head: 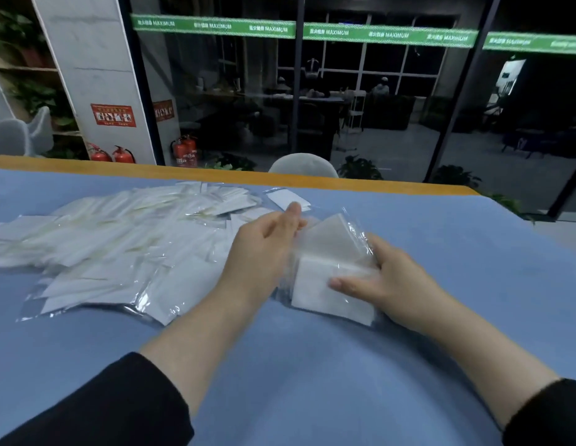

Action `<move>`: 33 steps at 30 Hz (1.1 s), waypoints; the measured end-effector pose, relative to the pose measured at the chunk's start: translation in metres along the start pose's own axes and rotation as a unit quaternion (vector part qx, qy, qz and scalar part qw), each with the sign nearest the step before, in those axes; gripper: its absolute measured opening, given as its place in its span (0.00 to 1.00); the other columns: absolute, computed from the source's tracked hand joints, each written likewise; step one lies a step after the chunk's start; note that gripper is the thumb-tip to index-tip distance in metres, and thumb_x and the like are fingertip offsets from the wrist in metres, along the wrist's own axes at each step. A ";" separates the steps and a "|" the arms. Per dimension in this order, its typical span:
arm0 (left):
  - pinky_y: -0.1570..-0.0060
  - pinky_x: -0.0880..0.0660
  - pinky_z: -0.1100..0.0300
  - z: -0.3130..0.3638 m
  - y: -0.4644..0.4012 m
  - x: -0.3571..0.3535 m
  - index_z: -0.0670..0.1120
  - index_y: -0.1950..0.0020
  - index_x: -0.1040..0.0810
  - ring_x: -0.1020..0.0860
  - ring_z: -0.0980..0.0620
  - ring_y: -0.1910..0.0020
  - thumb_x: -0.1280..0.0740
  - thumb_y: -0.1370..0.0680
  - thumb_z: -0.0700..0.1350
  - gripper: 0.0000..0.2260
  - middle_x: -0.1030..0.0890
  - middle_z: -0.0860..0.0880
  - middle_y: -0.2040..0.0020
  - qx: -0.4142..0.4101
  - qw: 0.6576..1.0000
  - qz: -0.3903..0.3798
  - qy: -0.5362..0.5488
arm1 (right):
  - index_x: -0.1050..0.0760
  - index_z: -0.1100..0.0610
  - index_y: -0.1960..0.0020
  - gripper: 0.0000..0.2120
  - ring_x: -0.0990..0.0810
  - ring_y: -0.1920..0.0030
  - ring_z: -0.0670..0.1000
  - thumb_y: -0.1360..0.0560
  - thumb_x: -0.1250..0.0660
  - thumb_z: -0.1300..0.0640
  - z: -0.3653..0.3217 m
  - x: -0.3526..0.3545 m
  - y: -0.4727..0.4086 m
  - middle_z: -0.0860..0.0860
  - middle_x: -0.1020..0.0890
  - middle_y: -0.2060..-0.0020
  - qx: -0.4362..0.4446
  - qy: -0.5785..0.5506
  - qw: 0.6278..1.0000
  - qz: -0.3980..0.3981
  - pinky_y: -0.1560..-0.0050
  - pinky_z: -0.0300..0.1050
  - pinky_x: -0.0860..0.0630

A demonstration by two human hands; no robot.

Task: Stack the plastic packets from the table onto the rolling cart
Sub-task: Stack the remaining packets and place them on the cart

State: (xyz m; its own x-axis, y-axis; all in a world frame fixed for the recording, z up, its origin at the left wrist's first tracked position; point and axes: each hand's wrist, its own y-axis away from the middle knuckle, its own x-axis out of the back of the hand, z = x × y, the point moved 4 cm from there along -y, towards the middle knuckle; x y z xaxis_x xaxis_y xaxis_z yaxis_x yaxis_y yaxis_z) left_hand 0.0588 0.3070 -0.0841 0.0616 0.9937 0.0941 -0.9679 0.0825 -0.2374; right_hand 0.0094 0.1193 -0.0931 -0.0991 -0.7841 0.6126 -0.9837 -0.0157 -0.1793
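Blue cloth covers the long table (409, 252), whose orange far edge runs in front of dark glass walls banded with green strips. Both forearms reach forward from black sleeves over the cloth. The right hand (393, 284) lies palm down, thumb on top and fingers curled round the right edge of a small stack of clear plastic packets holding white folded squares (328, 284), gripping it on the table. The left hand (267, 246) is raised just beside the stack's left side, fingers straight and relaxed, its fingertips against the upturned top packet; whether it pinches the film cannot be told. How many packets the stack holds cannot be counted. One single packet (288, 198) lies just beyond the left hand's fingertips. Left of the stack spreads a wide loose heap of the same white-filled packets (119, 239), too many and too overlapped to count. Two red fire extinguishers (111, 155) stand beyond the table's far edge, with another (184, 151) behind the glass.
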 end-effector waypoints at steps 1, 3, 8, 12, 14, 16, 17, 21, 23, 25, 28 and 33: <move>0.56 0.24 0.57 -0.001 0.003 -0.005 0.45 0.56 0.17 0.19 0.55 0.59 0.36 0.18 0.57 0.18 0.16 0.56 0.60 -0.008 1.000 -0.019 -0.019 | 0.24 0.43 0.48 0.14 0.19 0.59 0.38 0.29 0.22 0.51 -0.003 -0.002 0.000 0.38 0.17 0.58 0.017 -0.006 1.000 0.007 0.59 0.33 0.25; 0.60 0.27 0.62 0.000 0.006 -0.007 0.47 0.54 0.18 0.22 0.57 0.62 0.34 0.19 0.54 0.13 0.18 0.57 0.61 -0.035 0.999 0.003 -0.031 | 0.23 0.47 0.52 0.10 0.20 0.60 0.47 0.28 0.22 0.53 -0.007 -0.001 -0.001 0.46 0.18 0.60 0.055 -0.034 0.997 0.037 0.59 0.40 0.26; 0.53 0.25 0.60 0.007 0.005 0.003 0.50 0.52 0.14 0.20 0.61 0.57 0.31 0.20 0.52 0.09 0.15 0.55 0.57 -0.080 0.996 0.013 -0.047 | 0.23 0.49 0.52 0.12 0.19 0.58 0.52 0.29 0.22 0.48 -0.006 -0.007 -0.004 0.47 0.18 0.61 0.052 -0.003 0.998 0.024 0.51 0.55 0.22; 0.59 0.30 0.54 0.007 0.008 -0.003 0.47 0.68 0.20 0.27 0.55 0.65 0.30 0.21 0.52 0.17 0.22 0.50 0.68 -0.092 0.990 -0.007 -0.110 | 0.29 0.40 0.46 0.21 0.18 0.58 0.40 0.33 0.21 0.41 0.003 0.003 -0.005 0.39 0.20 0.51 0.007 0.056 0.998 0.034 0.50 0.47 0.22; 0.67 0.40 0.58 0.011 0.009 -0.004 0.48 0.73 0.37 0.38 0.54 0.70 0.33 0.20 0.56 0.25 0.36 0.53 0.73 -0.107 0.985 -0.005 -0.133 | 0.31 0.38 0.44 0.25 0.18 0.59 0.38 0.33 0.22 0.40 0.004 0.008 -0.004 0.38 0.22 0.47 0.006 0.065 0.997 0.039 0.50 0.46 0.22; 0.70 0.46 0.60 0.014 0.010 -0.003 0.48 0.70 0.43 0.43 0.54 0.71 0.38 0.21 0.62 0.26 0.43 0.54 0.73 -0.110 0.987 -0.002 -0.120 | 0.32 0.38 0.43 0.23 0.18 0.58 0.40 0.31 0.22 0.42 0.002 0.005 -0.002 0.38 0.22 0.47 0.020 0.054 0.998 0.019 0.48 0.48 0.21; 0.70 0.46 0.60 0.013 0.011 -0.003 0.48 0.69 0.44 0.43 0.54 0.70 0.38 0.23 0.64 0.26 0.43 0.54 0.72 -0.103 0.989 -0.006 -0.109 | 0.32 0.37 0.42 0.23 0.18 0.56 0.41 0.30 0.22 0.44 0.000 0.001 -0.001 0.38 0.22 0.46 0.032 0.038 0.999 0.007 0.47 0.48 0.21; 0.68 0.41 0.56 0.002 0.008 -0.008 0.47 0.72 0.37 0.39 0.53 0.71 0.31 0.19 0.51 0.24 0.37 0.53 0.73 -0.054 0.994 0.001 -0.096 | 0.35 0.30 0.43 0.27 0.26 0.44 0.32 0.30 0.22 0.49 -0.007 -0.011 -0.001 0.29 0.29 0.43 0.084 0.018 0.996 0.013 0.48 0.28 0.28; 0.64 0.31 0.60 -0.008 0.002 -0.003 0.48 0.66 0.23 0.26 0.55 0.67 0.33 0.20 0.42 0.14 0.22 0.55 0.70 -0.016 0.997 0.045 -0.066 | 0.35 0.31 0.41 0.28 0.28 0.42 0.33 0.30 0.22 0.49 -0.005 -0.011 -0.002 0.30 0.28 0.42 0.091 0.027 0.995 0.019 0.46 0.28 0.29; 0.58 0.27 0.61 -0.014 0.000 0.002 0.51 0.55 0.18 0.21 0.57 0.59 0.37 0.20 0.39 0.10 0.15 0.56 0.59 0.030 0.996 0.077 -0.026 | 0.29 0.37 0.43 0.20 0.25 0.46 0.37 0.29 0.23 0.46 0.001 -0.007 -0.004 0.35 0.24 0.46 0.080 0.056 0.995 0.020 0.45 0.37 0.26; 0.56 0.28 0.56 -0.017 -0.001 0.007 0.53 0.50 0.19 0.20 0.52 0.53 0.38 0.17 0.45 0.09 0.15 0.57 0.56 0.054 0.993 0.105 0.011 | 0.23 0.42 0.49 0.12 0.23 0.54 0.41 0.29 0.26 0.41 0.008 -0.001 -0.006 0.40 0.23 0.52 0.054 0.095 0.994 0.010 0.50 0.44 0.24; 0.58 0.31 0.56 -0.007 0.004 -0.002 0.43 0.58 0.18 0.26 0.55 0.63 0.33 0.25 0.67 0.26 0.20 0.50 0.64 -0.019 0.999 0.033 -0.026 | 0.31 0.34 0.40 0.22 0.23 0.48 0.37 0.29 0.24 0.43 0.006 -0.003 -0.004 0.34 0.23 0.47 0.058 0.042 0.997 0.019 0.48 0.34 0.27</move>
State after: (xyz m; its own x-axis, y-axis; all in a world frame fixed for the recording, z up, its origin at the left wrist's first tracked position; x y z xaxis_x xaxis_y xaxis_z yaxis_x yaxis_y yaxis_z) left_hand 0.0565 0.3060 -0.0917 -0.0155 0.9918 0.1267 -0.9597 0.0208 -0.2802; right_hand 0.0141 0.1180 -0.0988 -0.1522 -0.7309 0.6653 -0.9556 -0.0630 -0.2878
